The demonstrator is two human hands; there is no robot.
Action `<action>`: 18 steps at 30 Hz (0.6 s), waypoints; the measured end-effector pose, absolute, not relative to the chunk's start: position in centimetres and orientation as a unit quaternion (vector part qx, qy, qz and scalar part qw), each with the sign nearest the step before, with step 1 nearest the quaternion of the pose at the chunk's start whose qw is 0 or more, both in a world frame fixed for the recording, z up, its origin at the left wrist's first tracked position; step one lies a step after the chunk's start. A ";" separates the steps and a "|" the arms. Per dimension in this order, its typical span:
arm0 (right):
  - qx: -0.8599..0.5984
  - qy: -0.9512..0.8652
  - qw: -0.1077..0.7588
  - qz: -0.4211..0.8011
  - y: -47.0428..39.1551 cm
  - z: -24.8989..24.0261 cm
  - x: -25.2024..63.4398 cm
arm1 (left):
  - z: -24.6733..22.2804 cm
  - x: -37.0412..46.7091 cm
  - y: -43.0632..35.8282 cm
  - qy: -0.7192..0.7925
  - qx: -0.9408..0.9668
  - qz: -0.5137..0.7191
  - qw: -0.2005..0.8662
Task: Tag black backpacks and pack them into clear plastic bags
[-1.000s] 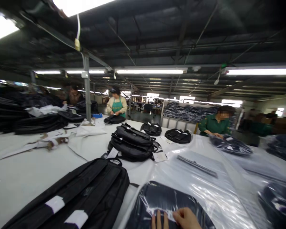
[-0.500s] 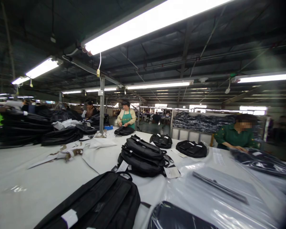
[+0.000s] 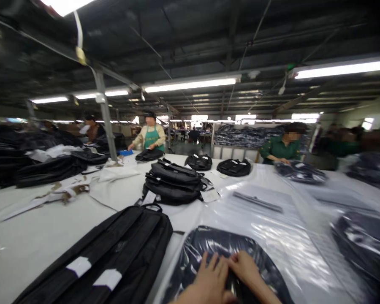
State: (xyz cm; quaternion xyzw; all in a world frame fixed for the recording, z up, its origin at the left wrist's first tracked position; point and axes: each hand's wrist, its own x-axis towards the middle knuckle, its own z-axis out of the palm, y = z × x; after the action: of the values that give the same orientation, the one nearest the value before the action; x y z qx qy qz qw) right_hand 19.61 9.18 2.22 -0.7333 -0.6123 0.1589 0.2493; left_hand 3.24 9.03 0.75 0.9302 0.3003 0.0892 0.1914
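A dark backpack in a clear plastic bag [image 3: 221, 237] lies right in front of me, the film shining under the lights. My left hand [image 3: 209, 278] rests on it with the fingers stretched out. Beside it, my right hand [image 3: 245, 266] is closed, its fingertips pinching what looks like the plastic film near the middle of the backpack. To the left lies an unwrapped black backpack [image 3: 123, 249], straps up, with white wraps [image 3: 79, 266] around the straps.
Stacked black backpacks [image 3: 174, 181] with paper tags stand mid-table. Flat clear plastic bags [image 3: 272, 223] spread to the right, near another wrapped backpack [image 3: 364, 240]. Backpack piles fill the far left. Across the table, a person in a green apron [image 3: 152, 137] and one in green [image 3: 281, 147] handle backpacks.
My view has tilted down and turned right. Both my hands now show on the wrapped backpack; neither was in view before. The apron-wearing person's arms have spread apart.
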 end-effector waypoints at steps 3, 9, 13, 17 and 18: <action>-0.763 -0.580 0.248 0.140 9.2 2.1 20.6 | 1.7 2.7 8.6 0.302 0.938 0.078 0.154; -0.702 -0.665 0.227 0.117 6.3 4.8 20.9 | 3.4 2.9 9.1 0.307 0.943 0.040 0.122; -0.593 -0.786 0.111 0.136 4.5 4.4 20.7 | 3.6 1.7 9.4 0.343 0.936 0.052 0.064; -0.608 -0.774 0.062 0.166 3.9 2.8 20.5 | 0.9 0.3 9.5 0.349 0.932 0.069 0.062; -0.607 -0.774 0.069 0.170 4.1 2.6 20.5 | 0.1 0.1 9.7 0.357 0.929 0.076 0.054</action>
State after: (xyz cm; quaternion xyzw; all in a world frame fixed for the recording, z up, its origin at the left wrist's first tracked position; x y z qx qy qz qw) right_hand 20.48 4.06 2.62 -0.6066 -0.7736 0.1700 0.0686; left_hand 0.12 9.73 0.12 0.9294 0.3571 0.0757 0.0542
